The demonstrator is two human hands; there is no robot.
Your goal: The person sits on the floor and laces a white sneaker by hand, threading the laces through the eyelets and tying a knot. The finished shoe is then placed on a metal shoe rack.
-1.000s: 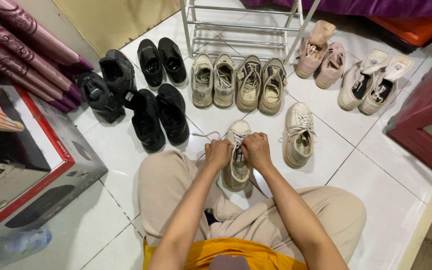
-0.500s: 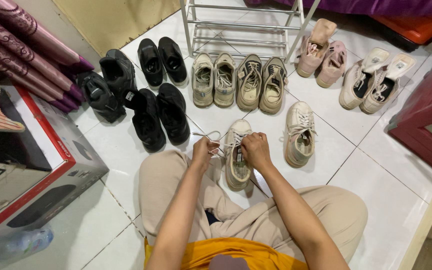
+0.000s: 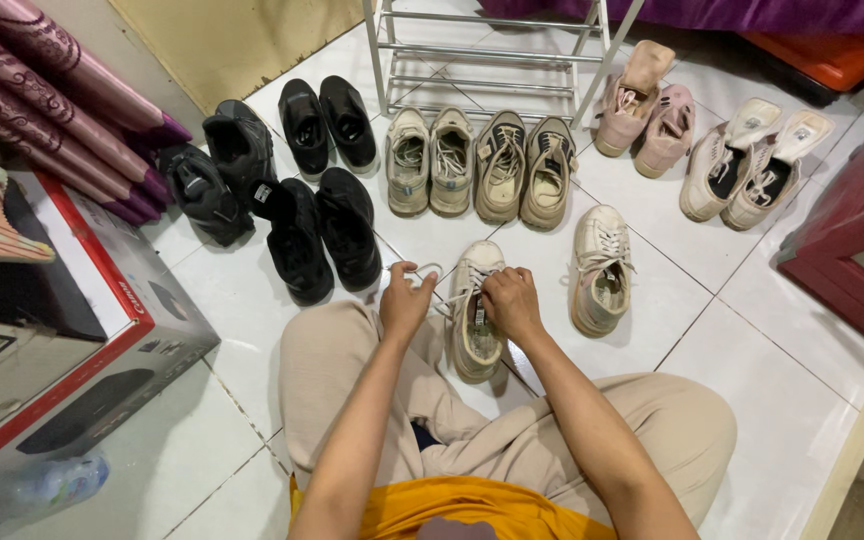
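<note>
Your cream sneaker [image 3: 475, 310] sits on the white tile floor [image 3: 772, 400] just in front of your crossed legs, and the lacing looks only partly done: your left hand [image 3: 407, 300] has its fingers closed on a loose white lace [image 3: 420, 268] drawn out to the left of the shoe, while your right hand [image 3: 510, 300] pinches the laces at the eyelets, so the tightening and the knot are, I judge, yet to do. Its mate [image 3: 598, 268] stands just to the right, apart from both hands. To your left lies a large cardboard box [image 3: 102, 330], dark grey with red edging and a picture of a black device on its side; printed strips mark it. A small square tag [image 3: 260, 192] shows on one black shoe [image 3: 294, 240].
</note>
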